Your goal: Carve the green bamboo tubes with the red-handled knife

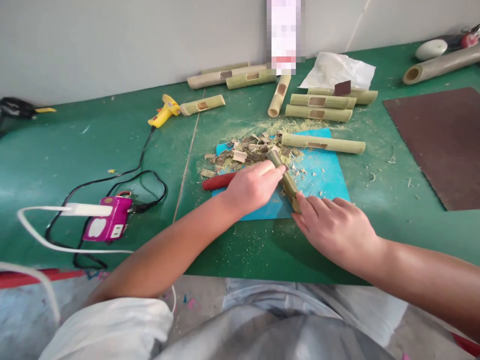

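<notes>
A short green bamboo tube (282,171) lies slanted on a blue cutting mat (322,175). My left hand (252,187) is closed, its fingertips pressed on the tube's middle, and it grips a red-handled tool (218,181) that sticks out to the left. My right hand (335,227) rests over the tube's near end with fingers curled down on it. A heap of bamboo chips (245,151) and sawdust lies just beyond my hands on the mat.
Several cut bamboo tubes (318,107) lie at the back, one (323,144) on the mat's far edge. A yellow glue gun (164,111), a purple power strip (108,224) with cables, a brown board (442,142) and white plastic (339,70) sit on the green table (75,145).
</notes>
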A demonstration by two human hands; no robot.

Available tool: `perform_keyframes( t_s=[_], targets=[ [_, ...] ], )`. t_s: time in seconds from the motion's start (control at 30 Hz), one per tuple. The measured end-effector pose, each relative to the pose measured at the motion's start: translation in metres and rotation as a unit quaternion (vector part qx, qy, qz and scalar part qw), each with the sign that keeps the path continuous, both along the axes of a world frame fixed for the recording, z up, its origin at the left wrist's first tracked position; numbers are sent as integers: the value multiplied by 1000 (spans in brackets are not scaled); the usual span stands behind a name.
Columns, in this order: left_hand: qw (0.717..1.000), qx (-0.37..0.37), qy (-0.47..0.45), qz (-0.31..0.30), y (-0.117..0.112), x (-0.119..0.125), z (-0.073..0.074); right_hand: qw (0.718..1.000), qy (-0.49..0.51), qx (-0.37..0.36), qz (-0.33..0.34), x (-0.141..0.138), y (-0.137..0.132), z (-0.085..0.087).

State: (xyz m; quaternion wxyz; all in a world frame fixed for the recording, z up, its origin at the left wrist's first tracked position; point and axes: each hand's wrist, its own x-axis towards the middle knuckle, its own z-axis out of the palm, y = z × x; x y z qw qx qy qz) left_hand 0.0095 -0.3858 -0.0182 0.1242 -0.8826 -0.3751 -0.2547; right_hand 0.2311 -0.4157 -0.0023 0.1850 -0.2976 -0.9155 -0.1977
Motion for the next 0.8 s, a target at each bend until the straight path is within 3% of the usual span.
perform_keyframes(
  t_s=[0.13,0.23,0.37,0.5,0.63,0.8],
  targets=[
    [999,-28,-8,-41,-3,2,1,1000,-11,-23,-2,1,-2,1],
    [1000,-19,-4,-4,-3,1,0,999,-22,-30,-5,1,-3,3],
    [999,-34,-5,-31,-3,0,-1,999,-28,-26,-3,1,-4,2],
    [1000,-15,-16,-6,-2,-1,-1,1000,-25,-15,-7,1,-5,2],
    [998,-33,-23,-43,-4,0,-1,1000,-17,-8,-6,0,-6,4],
    [999,-36,-27,-6,-4,0,-1,1000,-14,-5,-6,1,-6,3]
  ],
)
